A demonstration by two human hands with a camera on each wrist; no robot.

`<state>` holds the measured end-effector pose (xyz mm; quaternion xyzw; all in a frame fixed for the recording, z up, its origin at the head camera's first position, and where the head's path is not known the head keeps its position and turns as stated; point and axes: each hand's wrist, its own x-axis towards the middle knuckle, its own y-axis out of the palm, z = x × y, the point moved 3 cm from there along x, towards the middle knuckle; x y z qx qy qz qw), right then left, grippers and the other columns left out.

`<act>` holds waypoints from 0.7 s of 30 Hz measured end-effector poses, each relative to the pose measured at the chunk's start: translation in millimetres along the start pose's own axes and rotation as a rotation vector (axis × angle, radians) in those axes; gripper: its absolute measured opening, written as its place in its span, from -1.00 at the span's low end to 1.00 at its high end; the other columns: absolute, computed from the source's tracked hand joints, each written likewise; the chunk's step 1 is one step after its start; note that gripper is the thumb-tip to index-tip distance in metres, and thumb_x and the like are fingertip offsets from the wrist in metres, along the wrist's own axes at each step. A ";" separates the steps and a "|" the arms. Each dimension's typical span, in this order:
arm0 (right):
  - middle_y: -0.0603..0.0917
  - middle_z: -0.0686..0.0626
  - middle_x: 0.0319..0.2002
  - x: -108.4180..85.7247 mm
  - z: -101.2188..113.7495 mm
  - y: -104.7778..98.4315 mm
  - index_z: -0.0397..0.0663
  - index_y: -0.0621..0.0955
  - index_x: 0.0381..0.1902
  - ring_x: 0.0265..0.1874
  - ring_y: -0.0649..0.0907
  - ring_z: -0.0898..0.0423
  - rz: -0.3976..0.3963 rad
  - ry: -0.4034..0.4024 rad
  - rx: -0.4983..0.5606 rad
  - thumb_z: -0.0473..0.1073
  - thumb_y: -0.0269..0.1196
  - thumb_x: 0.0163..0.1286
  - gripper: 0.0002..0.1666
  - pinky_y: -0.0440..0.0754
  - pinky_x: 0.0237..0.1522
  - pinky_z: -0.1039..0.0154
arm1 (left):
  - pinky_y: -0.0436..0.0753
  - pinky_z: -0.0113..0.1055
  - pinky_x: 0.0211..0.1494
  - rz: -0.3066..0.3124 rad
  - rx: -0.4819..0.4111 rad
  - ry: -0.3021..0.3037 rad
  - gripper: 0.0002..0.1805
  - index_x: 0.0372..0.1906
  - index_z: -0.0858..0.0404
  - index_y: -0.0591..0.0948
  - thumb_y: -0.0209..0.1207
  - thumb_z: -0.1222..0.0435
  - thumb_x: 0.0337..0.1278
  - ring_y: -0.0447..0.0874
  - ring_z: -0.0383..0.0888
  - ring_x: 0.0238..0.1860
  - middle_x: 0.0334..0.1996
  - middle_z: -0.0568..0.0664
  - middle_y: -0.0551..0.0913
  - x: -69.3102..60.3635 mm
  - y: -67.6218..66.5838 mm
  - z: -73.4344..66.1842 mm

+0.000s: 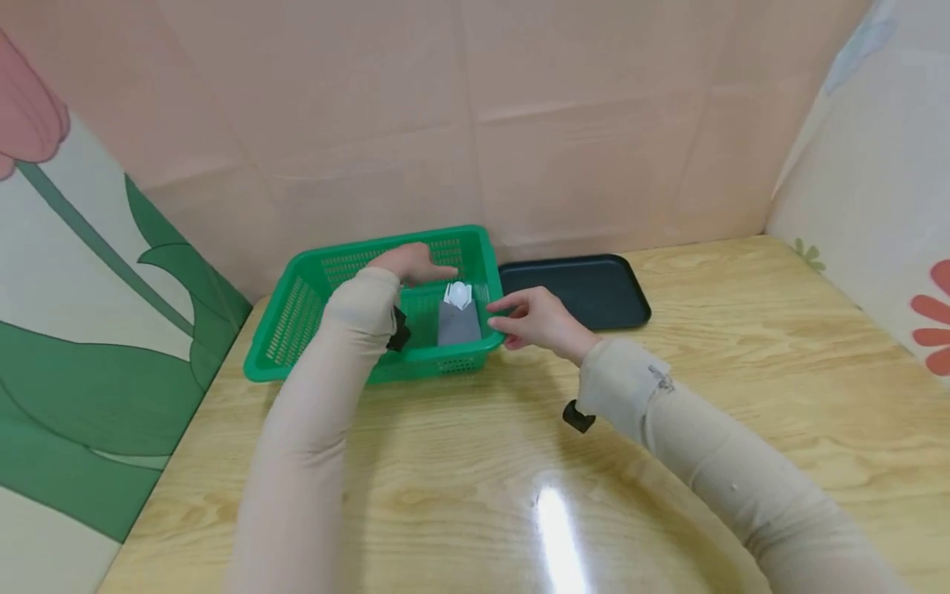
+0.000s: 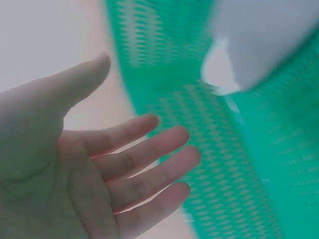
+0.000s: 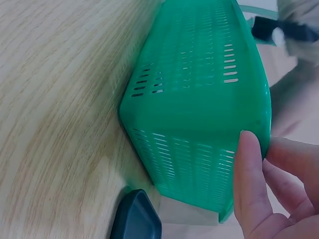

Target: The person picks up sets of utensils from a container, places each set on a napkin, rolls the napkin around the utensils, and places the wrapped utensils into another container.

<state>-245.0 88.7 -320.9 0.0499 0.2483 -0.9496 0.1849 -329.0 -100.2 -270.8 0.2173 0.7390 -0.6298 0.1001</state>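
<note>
A green plastic basket (image 1: 445, 355) with slotted walls stands on the wooden table. In its right part lies a flat grey piece (image 1: 458, 324) with a white rounded part (image 1: 458, 294) at its far end; its kind is unclear. My left hand (image 1: 414, 262) is over the basket's inside. The left wrist view shows that hand's palm with nothing in it, thumb spread and fingers extended. At the near right corner, my right hand (image 1: 545, 322) pinches the basket's rim. The right wrist view shows one digit on the outer wall and others at the rim.
A black tray (image 1: 594, 289) lies flat to the right of the basket, close to the back wall covering (image 1: 594, 165). Printed sheets with plant patterns bound the table (image 1: 460, 462) on the left and right. A bright reflection lies on the table's near part.
</note>
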 end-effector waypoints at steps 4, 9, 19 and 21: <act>0.65 -0.20 -0.17 3.1 -0.1 -1.8 -0.02 0.54 0.13 -0.41 0.71 0.06 -0.002 -0.007 -0.005 -0.13 0.20 0.33 -0.59 0.68 -0.29 0.26 | 0.41 -0.06 0.26 -0.108 -0.057 0.079 -0.26 0.28 0.28 0.31 -0.13 -0.20 0.26 0.36 0.05 0.27 0.30 0.13 0.36 -30.1 -12.8 -11.5; 0.64 -0.19 -0.21 5.9 -4.0 -5.1 0.00 0.54 0.13 -0.38 0.72 0.02 -0.007 -0.011 -0.034 -0.11 0.18 0.34 -0.60 0.68 -0.25 0.20 | 0.41 -0.07 0.26 -0.167 -0.085 0.152 -0.25 0.31 0.23 0.26 -0.12 -0.22 0.24 0.36 0.02 0.28 0.32 0.09 0.33 -63.1 -11.0 -29.1; 0.63 -0.19 -0.09 0.5 -10.6 -12.1 0.06 0.41 0.25 -0.25 0.64 0.02 -0.012 -0.115 -0.284 0.03 0.04 0.43 -0.52 0.59 -0.23 0.16 | 0.16 -0.06 0.45 -0.317 -0.116 0.364 -0.15 0.44 0.19 0.06 -0.10 -0.24 0.22 0.03 0.02 0.46 0.44 0.08 0.10 -116.5 18.6 -55.7; 0.59 -0.19 0.00 -6.3 -11.3 -17.7 0.04 0.36 0.30 -0.13 0.62 -0.03 -0.029 -0.152 -0.330 0.06 0.01 0.44 -0.47 0.58 -0.16 0.11 | 0.06 0.01 0.47 -0.346 -0.124 0.378 -0.14 0.45 0.16 0.03 -0.10 -0.24 0.21 -0.04 0.04 0.48 0.46 0.09 0.05 -125.2 27.0 -56.2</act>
